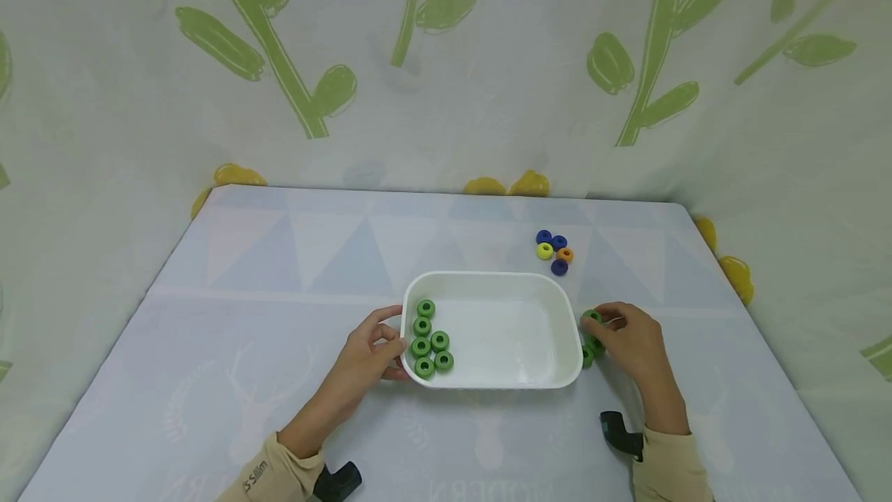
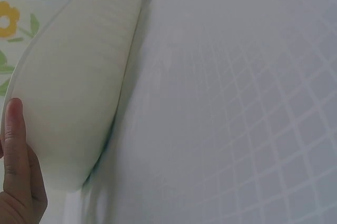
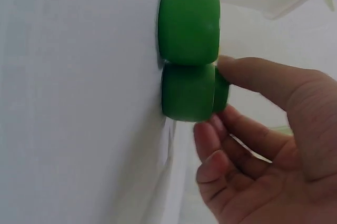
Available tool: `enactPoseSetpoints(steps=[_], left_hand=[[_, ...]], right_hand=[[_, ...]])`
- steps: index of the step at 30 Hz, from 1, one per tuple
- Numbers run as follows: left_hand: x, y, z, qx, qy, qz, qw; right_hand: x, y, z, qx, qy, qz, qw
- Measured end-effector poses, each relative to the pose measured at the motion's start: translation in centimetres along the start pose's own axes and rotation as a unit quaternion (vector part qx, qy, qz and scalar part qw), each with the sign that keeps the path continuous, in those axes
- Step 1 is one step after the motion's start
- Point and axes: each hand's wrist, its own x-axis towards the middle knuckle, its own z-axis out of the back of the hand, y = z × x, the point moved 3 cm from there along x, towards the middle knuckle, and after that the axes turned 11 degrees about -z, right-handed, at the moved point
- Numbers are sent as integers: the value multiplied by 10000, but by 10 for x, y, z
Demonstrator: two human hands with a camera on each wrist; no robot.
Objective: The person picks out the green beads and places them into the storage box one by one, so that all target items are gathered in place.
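Right hand [image 1: 630, 339], lower right of frame, pinches a green ring [image 1: 591, 318] just beside the white tray [image 1: 488, 279]. Left hand [image 1: 372, 351] grips the tray's left wall, apparently steadying it. Six green rings [image 1: 430, 339] lie inside at left; mixed rings [image 1: 554, 252] sit above

The head view looks forward and down over the tabletop [image 1: 279, 331]. Both wrist views sit low and close, sharing the white tray [image 2: 73, 92] with it.
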Motion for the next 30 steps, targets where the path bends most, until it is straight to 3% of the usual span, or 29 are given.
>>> enactPoseSetpoints(steps=[10, 14, 24, 30], left_hand=[[-2, -4, -1, 23, -44, 28, 10000], [-2, -4, -1, 14, -7, 18, 10000], [0, -1, -1, 30, -29, 34, 10000], [0, -1, -1, -5, 29, -1, 10000]], right_hand=[[-11, 26, 14, 651, -1067, 409, 9913], [-18, 47, 12, 770, -1217, 730, 9869], [-34, 97, -26, 711, -584, 2003, 9754], [-32, 110, -53, 153, 206, 1925, 9810]])
